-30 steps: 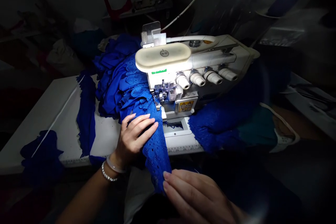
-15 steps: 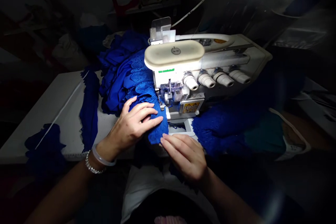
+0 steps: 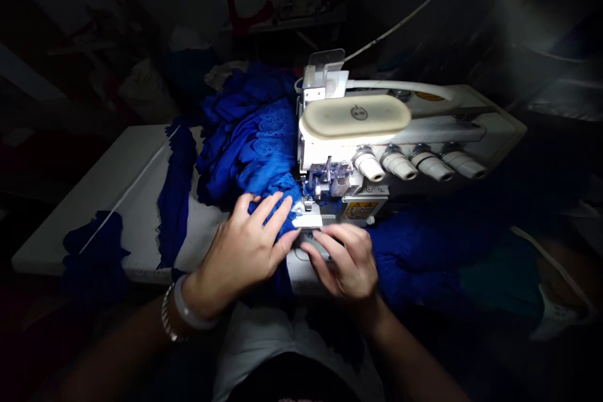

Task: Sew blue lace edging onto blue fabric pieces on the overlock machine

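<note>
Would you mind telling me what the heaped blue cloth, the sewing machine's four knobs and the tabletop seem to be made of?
Blue cloth: thin fabric, from its soft folds, with lace-like patterned parts; fibre unclear.
Knobs: probably smooth white plastic, going by their even, pale surface.
Tabletop: perhaps laminate or painted board, as it looks flat, pale and without visible grain.

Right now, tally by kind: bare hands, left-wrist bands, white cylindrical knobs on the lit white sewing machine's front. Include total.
Hands: 2 (bare left hand, bare right hand)
Wrist bands: 2 (smooth pale bangle, silver beaded bracelet)
White cylindrical knobs: 4
Total: 8
</note>
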`<action>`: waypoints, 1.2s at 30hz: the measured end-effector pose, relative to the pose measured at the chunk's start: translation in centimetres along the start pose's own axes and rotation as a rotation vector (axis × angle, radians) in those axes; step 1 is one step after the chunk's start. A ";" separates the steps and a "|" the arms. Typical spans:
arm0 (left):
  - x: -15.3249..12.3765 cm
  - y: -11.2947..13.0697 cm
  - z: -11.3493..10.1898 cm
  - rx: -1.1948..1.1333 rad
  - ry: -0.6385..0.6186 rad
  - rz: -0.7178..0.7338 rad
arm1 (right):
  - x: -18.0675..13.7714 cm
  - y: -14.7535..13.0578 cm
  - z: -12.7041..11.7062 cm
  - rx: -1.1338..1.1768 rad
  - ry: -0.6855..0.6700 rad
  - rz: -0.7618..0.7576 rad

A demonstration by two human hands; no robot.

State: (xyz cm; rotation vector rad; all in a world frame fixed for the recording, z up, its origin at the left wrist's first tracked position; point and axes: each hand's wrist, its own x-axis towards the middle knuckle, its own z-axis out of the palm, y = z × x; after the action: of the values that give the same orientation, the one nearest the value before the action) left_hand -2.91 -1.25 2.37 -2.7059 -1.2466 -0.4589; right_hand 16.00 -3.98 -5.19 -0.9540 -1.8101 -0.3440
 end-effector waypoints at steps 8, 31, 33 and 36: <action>-4.5 -1.6 0.1 -0.416 0.008 -0.315 | -1.5 -4.3 0.6 1.186 -0.419 1.211; -6.9 -9.3 -0.8 -1.165 -0.109 -0.862 | -2.7 -1.9 -1.3 1.136 -0.503 1.290; -6.9 -9.0 -1.6 -1.108 -0.204 -0.759 | -2.3 -2.1 -1.9 0.877 -0.526 1.129; -6.6 -6.6 -3.7 -1.104 -0.494 -0.353 | -0.1 -4.2 -3.7 0.333 -0.330 0.722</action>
State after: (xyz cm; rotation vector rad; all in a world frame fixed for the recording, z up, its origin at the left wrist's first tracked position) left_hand -12.74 -2.61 3.68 -3.6419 -2.1012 -0.7014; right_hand 15.30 -9.06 -2.82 -1.3891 -1.5995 0.5743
